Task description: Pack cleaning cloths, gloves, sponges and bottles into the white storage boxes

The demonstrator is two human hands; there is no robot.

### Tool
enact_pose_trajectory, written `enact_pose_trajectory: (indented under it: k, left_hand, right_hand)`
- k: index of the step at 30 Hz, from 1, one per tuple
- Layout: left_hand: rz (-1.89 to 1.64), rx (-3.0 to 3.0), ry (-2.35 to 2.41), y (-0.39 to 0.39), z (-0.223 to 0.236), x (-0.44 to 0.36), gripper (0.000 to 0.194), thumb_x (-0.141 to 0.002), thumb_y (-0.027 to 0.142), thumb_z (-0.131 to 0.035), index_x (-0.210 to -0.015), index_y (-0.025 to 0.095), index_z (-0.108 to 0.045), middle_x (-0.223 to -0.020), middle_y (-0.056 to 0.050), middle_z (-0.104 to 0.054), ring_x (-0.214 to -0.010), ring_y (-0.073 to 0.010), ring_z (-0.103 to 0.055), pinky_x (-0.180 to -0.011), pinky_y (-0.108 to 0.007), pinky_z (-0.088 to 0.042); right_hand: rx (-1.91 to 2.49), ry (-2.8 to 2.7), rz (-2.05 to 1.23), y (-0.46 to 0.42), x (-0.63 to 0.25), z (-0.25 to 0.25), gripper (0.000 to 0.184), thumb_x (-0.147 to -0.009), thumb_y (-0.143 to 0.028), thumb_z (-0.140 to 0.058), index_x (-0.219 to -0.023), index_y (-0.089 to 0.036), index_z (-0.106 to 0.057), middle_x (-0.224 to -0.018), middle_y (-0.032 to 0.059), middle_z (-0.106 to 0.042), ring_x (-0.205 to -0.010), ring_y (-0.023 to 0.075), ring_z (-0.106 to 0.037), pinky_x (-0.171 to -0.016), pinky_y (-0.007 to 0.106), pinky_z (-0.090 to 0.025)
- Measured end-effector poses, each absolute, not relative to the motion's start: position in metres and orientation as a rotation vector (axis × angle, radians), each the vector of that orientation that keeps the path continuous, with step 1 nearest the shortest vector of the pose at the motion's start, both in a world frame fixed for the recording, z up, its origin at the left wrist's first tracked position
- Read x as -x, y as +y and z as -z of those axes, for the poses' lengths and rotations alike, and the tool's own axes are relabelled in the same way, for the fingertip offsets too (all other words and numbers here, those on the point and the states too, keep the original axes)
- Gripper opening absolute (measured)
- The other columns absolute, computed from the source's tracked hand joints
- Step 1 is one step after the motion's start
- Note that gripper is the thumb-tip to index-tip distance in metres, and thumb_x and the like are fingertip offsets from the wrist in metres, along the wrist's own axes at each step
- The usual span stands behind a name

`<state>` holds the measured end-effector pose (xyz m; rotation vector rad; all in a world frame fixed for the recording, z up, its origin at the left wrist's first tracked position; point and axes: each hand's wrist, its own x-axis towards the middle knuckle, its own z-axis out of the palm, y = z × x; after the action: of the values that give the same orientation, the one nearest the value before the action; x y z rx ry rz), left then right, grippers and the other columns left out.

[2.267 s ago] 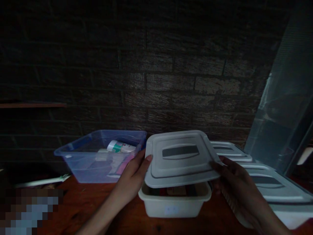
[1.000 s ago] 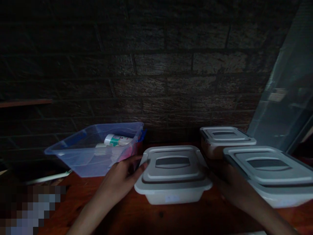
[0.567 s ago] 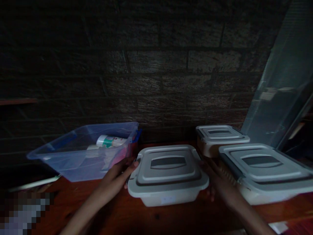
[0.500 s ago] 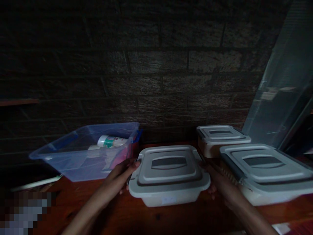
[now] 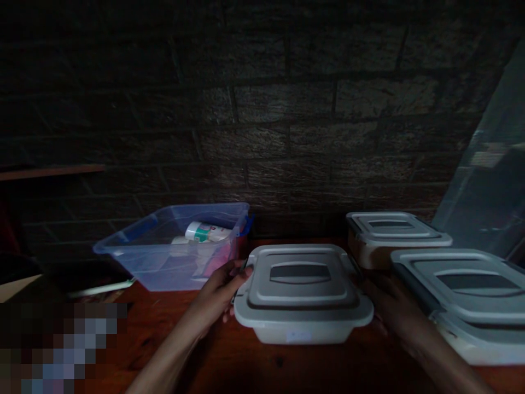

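A lidded plastic storage box with a light grey lid and a dark grey panel in its top stands on the wooden table in front of me. My left hand grips its left side, thumb on the lid's edge and fingers below the rim. On the opposite side my right hand holds the box at its right edge; its fingers are dim and partly hidden. A small pale label shows on the box's front wall. Close to my right hand sits a larger box of the same kind.
Another lidded box stands at the back right. To the left, a clear bluish plastic bin contains a white bottle and a pink item. A dark brick wall rises behind the reddish wooden table. The lower left corner is pixelated.
My view has turned left, so the boxes, bin and hands appear farther right. Both hands keep their hold on the middle box, which looks about the same relative to the bin.
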<state>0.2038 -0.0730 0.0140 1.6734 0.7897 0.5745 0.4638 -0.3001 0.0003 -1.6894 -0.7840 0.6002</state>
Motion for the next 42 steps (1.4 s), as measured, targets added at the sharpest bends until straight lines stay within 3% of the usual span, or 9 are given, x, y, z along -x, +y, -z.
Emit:
enact_pose_trajectory:
  k: [7,11,15,22,26,34,39,42]
  left_hand:
    - [-0.566,-1.877,0.825,-0.083,-0.031,-0.202,0.072,-0.085,0.062,-0.066,-0.137,0.015,-0.051,-0.074,-0.002,-0.069,-0.043,-0.0122,-0.055,-0.032,-0.019,-0.039]
    - [-0.473,-1.9,0.84,-0.086,-0.035,-0.201,0.075,-0.087,0.063,-0.063,-0.141,0.014,-0.045,-0.065,0.001,-0.065,-0.044,-0.0148,-0.056,-0.036,-0.022,-0.045]
    - [-0.313,-1.875,0.771,-0.085,-0.037,-0.202,0.072,-0.092,0.065,-0.054,-0.14,0.013,-0.046,-0.068,-0.002,-0.066,-0.048,-0.0177,-0.06,-0.039,-0.025,-0.048]
    - [-0.317,-1.91,0.884,-0.086,-0.038,-0.2,0.076,-0.093,0.064,-0.053,-0.15,0.017,-0.037,-0.077,-0.004,-0.07,-0.05,-0.0182,-0.06,-0.035,-0.024,-0.045]
    - [-0.326,-1.94,0.887,-0.084,-0.035,-0.198,0.075,-0.093,0.064,-0.052,-0.152,0.019,-0.038,-0.083,-0.006,-0.072,-0.048,-0.0177,-0.06,-0.034,-0.024,-0.044]
    - [-0.395,-1.93,0.923,-0.085,-0.036,-0.2,0.072,-0.089,0.061,-0.059,-0.148,0.022,-0.049,-0.095,-0.012,-0.075,-0.047,-0.0187,-0.061,-0.03,-0.023,-0.041]
    - [-0.361,-1.976,0.971,-0.085,-0.039,-0.201,0.075,-0.089,0.064,-0.057,-0.151,0.023,-0.045,-0.097,-0.012,-0.075,-0.049,-0.0204,-0.062,-0.029,-0.024,-0.041]
    - [-0.351,-2.024,1.026,-0.086,-0.043,-0.204,0.066,-0.088,0.063,-0.057,-0.138,0.02,-0.058,-0.096,-0.013,-0.074,-0.051,-0.022,-0.063,-0.028,-0.025,-0.039]
  right_hand:
    - [1.762,-0.943,-0.486,-0.3,-0.466,-0.015,0.042,-0.09,-0.058,-0.058,-0.086,-0.018,-0.07,-0.056,0.0007,-0.058,-0.056,0.0182,-0.056,-0.047,0.025,-0.039]
    - [1.738,-1.031,-0.426,-0.299,-0.468,-0.018,0.04,-0.089,-0.055,-0.06,-0.096,-0.018,-0.073,-0.074,0.0043,-0.069,-0.075,0.0233,-0.065,-0.061,0.03,-0.049]
    - [1.809,-1.1,-0.404,-0.299,-0.473,-0.021,0.042,-0.09,-0.054,-0.058,-0.1,-0.017,-0.073,-0.087,0.0064,-0.074,-0.082,0.0253,-0.067,-0.068,0.032,-0.051]
    - [2.056,-1.24,-0.43,-0.3,-0.477,-0.029,0.045,-0.098,-0.058,-0.045,-0.099,-0.02,-0.07,-0.082,0.0069,-0.075,-0.077,0.0262,-0.07,-0.062,0.031,-0.047]
    - [2.059,-1.245,-0.383,-0.3,-0.477,-0.027,0.038,-0.097,-0.055,-0.049,-0.095,-0.023,-0.07,-0.081,0.0071,-0.076,-0.077,0.028,-0.072,-0.063,0.032,-0.047]
    - [2.106,-1.303,-0.307,-0.298,-0.476,-0.026,0.04,-0.099,-0.054,-0.047,-0.085,-0.023,-0.069,-0.076,0.0091,-0.075,-0.064,0.0258,-0.069,-0.055,0.032,-0.041]
    - [2.109,-1.379,-0.282,-0.298,-0.47,-0.034,0.04,-0.103,-0.044,-0.04,-0.08,-0.022,-0.064,-0.071,0.0074,-0.073,-0.057,0.0205,-0.065,-0.054,0.03,-0.036]
    - [2.128,-1.393,-0.294,-0.298,-0.468,-0.039,0.038,-0.104,-0.04,-0.04,-0.081,-0.02,-0.063,-0.071,0.0072,-0.072,-0.06,0.0202,-0.067,-0.054,0.029,-0.037]
